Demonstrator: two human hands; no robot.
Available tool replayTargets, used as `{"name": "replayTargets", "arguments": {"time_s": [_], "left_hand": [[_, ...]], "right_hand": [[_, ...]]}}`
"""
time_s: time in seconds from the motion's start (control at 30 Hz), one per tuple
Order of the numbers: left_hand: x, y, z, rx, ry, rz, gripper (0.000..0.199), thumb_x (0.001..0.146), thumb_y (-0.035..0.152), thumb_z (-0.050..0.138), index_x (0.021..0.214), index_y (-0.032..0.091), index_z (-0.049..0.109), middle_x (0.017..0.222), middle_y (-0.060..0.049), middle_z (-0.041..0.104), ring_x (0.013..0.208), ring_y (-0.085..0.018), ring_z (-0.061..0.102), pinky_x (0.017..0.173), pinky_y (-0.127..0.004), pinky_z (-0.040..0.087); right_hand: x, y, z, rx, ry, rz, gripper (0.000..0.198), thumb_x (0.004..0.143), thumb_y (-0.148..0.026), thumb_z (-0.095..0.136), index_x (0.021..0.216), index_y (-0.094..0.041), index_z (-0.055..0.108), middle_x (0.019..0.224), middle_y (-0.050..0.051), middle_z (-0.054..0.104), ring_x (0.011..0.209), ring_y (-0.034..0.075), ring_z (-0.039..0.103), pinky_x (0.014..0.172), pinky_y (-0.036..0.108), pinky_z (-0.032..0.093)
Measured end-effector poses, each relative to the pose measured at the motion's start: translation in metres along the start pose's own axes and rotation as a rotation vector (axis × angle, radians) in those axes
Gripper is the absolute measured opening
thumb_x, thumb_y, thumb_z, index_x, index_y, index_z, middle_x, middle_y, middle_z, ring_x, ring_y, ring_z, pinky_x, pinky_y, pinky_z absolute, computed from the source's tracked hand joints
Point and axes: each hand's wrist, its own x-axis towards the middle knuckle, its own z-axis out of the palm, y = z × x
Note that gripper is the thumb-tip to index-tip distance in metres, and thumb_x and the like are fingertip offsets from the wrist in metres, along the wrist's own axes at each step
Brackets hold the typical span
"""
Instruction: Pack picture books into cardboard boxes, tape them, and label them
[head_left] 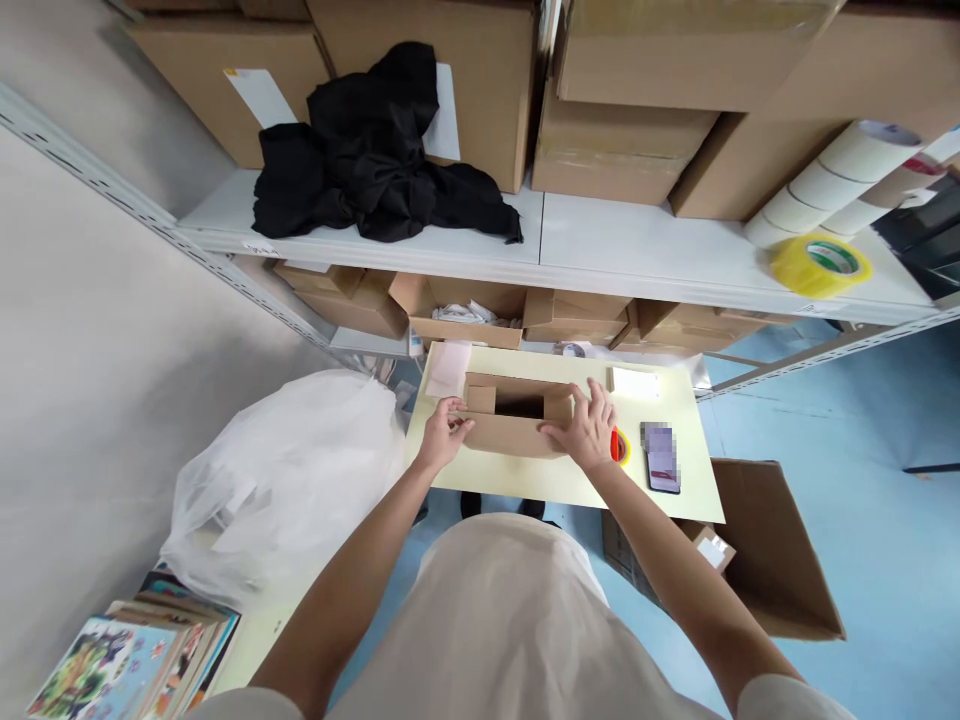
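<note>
A small brown cardboard box (510, 435) sits on the pale yellow table in front of me. Its top is partly open, with end flaps folded inward around a dark gap, and its contents cannot be made out. My left hand (444, 432) pinches the box at its left end, thumb and fingers at the top edge. At the right end, my right hand (589, 425) grips the box, its thumb on the near side and its fingers over the far corner. Just right of that hand lies a red and yellow tape dispenser (619, 446), partly hidden by it.
A phone (661, 458) and white paper labels (634, 383) lie on the table's right (694, 470). Shelving with cartons and a black cloth (375, 150) rises behind. A plastic bag (285, 470) bulges at left; an open carton (780, 550) stands on the floor at right.
</note>
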Motion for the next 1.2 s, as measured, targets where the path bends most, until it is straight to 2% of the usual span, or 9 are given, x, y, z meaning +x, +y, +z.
{"name": "replayTargets", "arguments": {"time_s": [0.07, 0.13, 0.27, 0.5, 0.6, 0.7, 0.83, 1.03, 1.2], "left_hand": [[0.000, -0.002, 0.002, -0.059, 0.020, -0.025, 0.044, 0.074, 0.028, 0.062, 0.114, 0.020, 0.045, 0.104, -0.007, 0.061, 0.070, -0.011, 0.060, 0.072, -0.030, 0.052], [-0.001, -0.004, 0.003, -0.112, 0.047, -0.046, 0.050, 0.073, 0.029, 0.064, 0.119, 0.020, 0.044, 0.104, -0.008, 0.061, 0.073, -0.012, 0.061, 0.072, -0.030, 0.052], [-0.005, -0.008, 0.008, -0.126, 0.085, -0.066, 0.064, 0.075, 0.031, 0.063, 0.132, 0.020, 0.034, 0.108, -0.010, 0.062, 0.079, -0.013, 0.062, 0.073, -0.029, 0.052], [-0.003, -0.010, 0.010, -0.018, 0.027, -0.004, 0.067, 0.081, 0.026, 0.056, 0.141, 0.021, 0.027, 0.116, -0.011, 0.061, 0.085, -0.013, 0.061, 0.085, -0.034, 0.049], [0.000, -0.007, 0.006, 0.030, -0.040, 0.001, 0.063, 0.083, 0.028, 0.054, 0.141, 0.019, 0.030, 0.120, -0.013, 0.059, 0.087, -0.015, 0.062, 0.081, -0.033, 0.051], [0.000, -0.003, 0.002, 0.125, -0.108, 0.087, 0.052, 0.086, 0.030, 0.048, 0.136, 0.018, 0.040, 0.133, -0.014, 0.049, 0.105, -0.019, 0.059, 0.089, -0.034, 0.050], [-0.001, 0.001, -0.001, 0.278, -0.162, 0.217, 0.052, 0.090, 0.030, 0.041, 0.139, 0.013, 0.036, 0.144, -0.014, 0.039, 0.133, -0.024, 0.036, 0.110, -0.040, 0.031], [-0.002, -0.003, 0.004, 0.337, -0.222, 0.221, 0.056, 0.092, 0.032, 0.034, 0.143, 0.011, 0.027, 0.148, -0.013, 0.031, 0.134, -0.022, 0.034, 0.110, -0.038, 0.031], [0.000, -0.006, 0.006, 0.339, -0.226, 0.211, 0.054, 0.092, 0.033, 0.034, 0.141, 0.010, 0.033, 0.146, -0.012, 0.034, 0.134, -0.021, 0.034, 0.111, -0.037, 0.030]], "right_hand": [[0.005, 0.004, -0.003, 0.021, -0.026, -0.092, 0.086, 0.071, -0.057, 0.064, 0.139, -0.018, 0.029, 0.141, 0.020, 0.033, 0.130, 0.038, 0.029, 0.099, 0.052, 0.029], [0.011, 0.009, -0.008, 0.068, -0.140, -0.181, 0.084, 0.073, -0.054, 0.063, 0.141, -0.021, 0.025, 0.135, 0.016, 0.040, 0.122, 0.033, 0.040, 0.098, 0.047, 0.034], [0.016, 0.013, -0.013, 0.075, -0.227, -0.234, 0.071, 0.075, -0.048, 0.064, 0.135, -0.021, 0.038, 0.121, 0.014, 0.049, 0.110, 0.030, 0.050, 0.094, 0.041, 0.040], [-0.001, 0.015, -0.002, 0.135, -0.275, -0.396, 0.028, 0.087, -0.031, 0.053, 0.112, -0.021, 0.054, 0.121, 0.012, 0.055, 0.120, 0.028, 0.046, 0.102, 0.048, 0.035], [-0.011, 0.019, 0.008, 0.160, -0.271, -0.434, 0.023, 0.092, -0.025, 0.042, 0.108, -0.022, 0.057, 0.128, 0.010, 0.053, 0.128, 0.024, 0.041, 0.106, 0.048, 0.033], [-0.019, 0.021, 0.014, 0.208, -0.240, -0.376, 0.027, 0.094, -0.025, 0.036, 0.108, -0.022, 0.059, 0.134, 0.009, 0.049, 0.133, 0.023, 0.035, 0.107, 0.048, 0.032], [-0.031, 0.018, 0.018, 0.344, -0.159, -0.186, 0.035, 0.094, -0.034, 0.036, 0.119, -0.021, 0.056, 0.148, 0.011, 0.030, 0.138, 0.024, 0.025, 0.109, 0.044, 0.032], [-0.049, 0.014, 0.034, 0.520, -0.093, 0.149, 0.068, 0.092, -0.052, 0.028, 0.146, -0.012, 0.018, 0.152, 0.017, 0.016, 0.141, 0.025, 0.013, 0.113, 0.048, 0.021], [-0.044, 0.012, 0.044, 0.702, -0.087, 0.252, 0.069, 0.091, -0.056, 0.026, 0.146, -0.015, 0.018, 0.153, 0.012, 0.018, 0.141, 0.022, 0.013, 0.115, 0.044, 0.016]]}}
